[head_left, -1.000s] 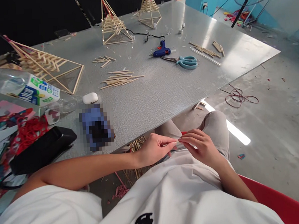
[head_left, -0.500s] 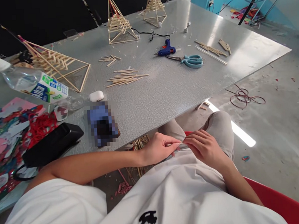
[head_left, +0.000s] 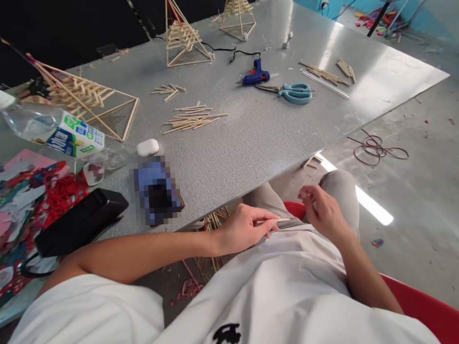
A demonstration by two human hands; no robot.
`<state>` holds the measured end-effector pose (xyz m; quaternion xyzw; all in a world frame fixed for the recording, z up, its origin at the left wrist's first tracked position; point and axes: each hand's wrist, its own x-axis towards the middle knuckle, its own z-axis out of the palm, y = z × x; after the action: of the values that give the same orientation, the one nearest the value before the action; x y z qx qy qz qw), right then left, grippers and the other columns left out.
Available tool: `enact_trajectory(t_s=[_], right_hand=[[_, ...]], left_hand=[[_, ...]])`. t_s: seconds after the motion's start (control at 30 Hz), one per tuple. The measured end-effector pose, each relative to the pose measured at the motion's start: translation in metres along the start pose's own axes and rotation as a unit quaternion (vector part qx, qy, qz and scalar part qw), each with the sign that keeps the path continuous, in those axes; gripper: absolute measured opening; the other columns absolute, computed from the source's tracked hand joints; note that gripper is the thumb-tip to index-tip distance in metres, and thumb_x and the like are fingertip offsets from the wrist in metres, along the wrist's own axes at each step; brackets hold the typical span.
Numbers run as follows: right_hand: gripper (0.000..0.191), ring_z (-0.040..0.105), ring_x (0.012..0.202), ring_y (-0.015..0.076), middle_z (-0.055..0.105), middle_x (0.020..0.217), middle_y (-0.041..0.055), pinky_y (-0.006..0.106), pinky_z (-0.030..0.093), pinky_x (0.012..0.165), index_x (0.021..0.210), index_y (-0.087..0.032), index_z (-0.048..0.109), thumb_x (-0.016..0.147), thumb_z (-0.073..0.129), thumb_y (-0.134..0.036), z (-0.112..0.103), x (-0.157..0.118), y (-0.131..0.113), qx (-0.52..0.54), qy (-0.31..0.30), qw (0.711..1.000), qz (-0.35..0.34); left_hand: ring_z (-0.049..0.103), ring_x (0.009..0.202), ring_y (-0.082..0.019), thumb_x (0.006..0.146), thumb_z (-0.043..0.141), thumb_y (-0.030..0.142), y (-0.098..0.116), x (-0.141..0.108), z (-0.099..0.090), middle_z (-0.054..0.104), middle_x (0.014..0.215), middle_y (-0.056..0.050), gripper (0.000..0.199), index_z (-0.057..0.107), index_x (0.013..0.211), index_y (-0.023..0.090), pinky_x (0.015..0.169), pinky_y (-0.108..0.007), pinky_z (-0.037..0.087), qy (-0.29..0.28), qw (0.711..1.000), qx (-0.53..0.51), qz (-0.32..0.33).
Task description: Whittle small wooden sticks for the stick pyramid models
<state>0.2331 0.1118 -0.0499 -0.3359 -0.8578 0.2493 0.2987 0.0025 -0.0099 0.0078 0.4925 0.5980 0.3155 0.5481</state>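
My left hand pinches a thin wooden stick above my lap, its free end pointing right. Raised a little to the right, my right hand is apart from the stick, with fingers loosely bent and nothing visible in them. On the table ahead lie a pile of similar sticks and a smaller group of short sticks. A blue glue gun rests beside scissors with light-blue handles.
Stick-built pyramid frames stand toward the back of the table. At left are a plastic bottle, a black case, a white earbud case and a blurred blue object. A coiled cord lies on the floor.
My right hand has let go of the stick's end and lifted away to the upper right, baring the stick's tip. My left hand has stayed in place.
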Motion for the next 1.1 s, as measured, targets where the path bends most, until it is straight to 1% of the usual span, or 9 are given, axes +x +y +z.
enact_trajectory(t_s=[0.07, 0.13, 0.27, 0.4, 0.57, 0.7, 0.83, 0.93, 1.1], right_hand=[[0.031, 0.068, 0.065, 0.0195, 0.073, 0.081, 0.0038, 0.033, 0.052, 0.064, 0.097, -0.025, 0.055, 0.114, 0.034, -0.04, 0.003, 0.002, 0.015, -0.004, 0.023, 0.996, 0.091], [0.04, 0.065, 0.059, 0.0191, 0.071, 0.072, 0.0021, 0.033, 0.051, 0.061, 0.088, -0.026, 0.053, 0.113, 0.033, -0.049, 0.007, 0.004, 0.029, -0.005, 0.031, 0.99, 0.139], [0.043, 0.07, 0.062, 0.0201, 0.08, 0.087, 0.006, 0.034, 0.055, 0.062, 0.095, -0.025, 0.063, 0.101, 0.057, -0.068, 0.015, 0.006, 0.04, 0.013, 0.04, 0.988, 0.149], [0.053, 0.068, 0.055, 0.0197, 0.075, 0.068, 0.0045, 0.033, 0.052, 0.058, 0.072, -0.025, 0.063, 0.106, 0.051, -0.064, 0.01, 0.005, 0.027, -0.001, 0.035, 0.986, 0.161], [0.034, 0.074, 0.073, 0.0176, 0.08, 0.085, 0.005, 0.028, 0.056, 0.063, 0.106, -0.023, 0.074, 0.111, 0.051, -0.048, -0.008, 0.0, -0.008, 0.165, -0.064, 0.981, 0.075], [0.019, 0.071, 0.074, 0.0136, 0.081, 0.094, 0.0035, 0.027, 0.058, 0.069, 0.108, -0.024, 0.077, 0.107, 0.063, -0.037, -0.011, -0.002, -0.025, 0.216, -0.117, 0.969, -0.012], [0.013, 0.067, 0.068, 0.0124, 0.078, 0.085, 0.0017, 0.026, 0.056, 0.063, 0.101, -0.023, 0.077, 0.104, 0.068, -0.032, -0.002, -0.002, -0.031, 0.225, -0.095, 0.969, -0.045], [0.01, 0.065, 0.064, 0.012, 0.076, 0.078, 0.0007, 0.025, 0.055, 0.06, 0.099, -0.022, 0.076, 0.103, 0.069, -0.027, 0.002, -0.002, -0.033, 0.214, -0.072, 0.973, -0.055], [0.009, 0.068, 0.066, 0.0121, 0.078, 0.083, 0.0013, 0.024, 0.057, 0.062, 0.104, -0.023, 0.076, 0.1, 0.071, -0.016, 0.003, -0.001, -0.034, 0.212, -0.02, 0.972, -0.098]], left_hand=[[0.07, 0.068, -0.015, 0.095, 0.066, 0.034, -0.001, 0.001, 0.0, 0.084, 0.092, -0.01, 0.03, 0.085, 0.106, 0.014, 0.054, -0.024, 0.047, -0.003, 1.0, -0.023, 0.0], [0.072, 0.071, -0.014, 0.096, 0.066, 0.034, -0.001, 0.002, 0.0, 0.084, 0.096, -0.01, 0.029, 0.084, 0.109, 0.015, 0.06, -0.025, 0.053, -0.007, 0.999, -0.049, 0.001], [0.071, 0.072, -0.013, 0.096, 0.069, 0.035, 0.0, 0.002, -0.001, 0.084, 0.098, -0.01, 0.027, 0.082, 0.108, 0.015, 0.07, -0.026, 0.058, -0.003, 0.997, -0.076, -0.001], [0.072, 0.074, -0.015, 0.096, 0.071, 0.037, -0.001, 0.0, -0.002, 0.084, 0.1, -0.01, 0.029, 0.082, 0.11, 0.014, 0.071, -0.027, 0.058, 0.006, 0.997, -0.071, -0.001], [0.071, 0.075, -0.015, 0.095, 0.072, 0.038, -0.001, 0.0, -0.002, 0.084, 0.099, -0.01, 0.03, 0.083, 0.112, 0.015, 0.069, -0.025, 0.057, 0.009, 0.998, -0.062, -0.004], [0.072, 0.08, -0.016, 0.095, 0.072, 0.038, -0.001, 0.0, -0.002, 0.083, 0.099, -0.008, 0.031, 0.084, 0.113, 0.017, 0.074, -0.025, 0.057, 0.008, 0.999, -0.053, 0.002], [0.072, 0.081, -0.017, 0.093, 0.075, 0.041, -0.003, 0.001, -0.002, 0.081, 0.089, -0.007, 0.033, 0.084, 0.112, 0.016, 0.072, -0.025, 0.056, 0.01, 0.999, -0.045, -0.016], [0.074, 0.082, -0.018, 0.09, 0.077, 0.04, -0.002, 0.002, -0.001, 0.082, 0.096, -0.008, 0.033, 0.083, 0.112, 0.016, 0.074, -0.027, 0.057, 0.003, 0.997, -0.073, -0.019], [0.071, 0.077, -0.015, 0.092, 0.075, 0.041, 0.001, 0.005, -0.001, 0.083, 0.098, -0.009, 0.034, 0.082, 0.112, 0.015, 0.073, -0.026, 0.056, -0.008, 0.993, -0.112, -0.028]])
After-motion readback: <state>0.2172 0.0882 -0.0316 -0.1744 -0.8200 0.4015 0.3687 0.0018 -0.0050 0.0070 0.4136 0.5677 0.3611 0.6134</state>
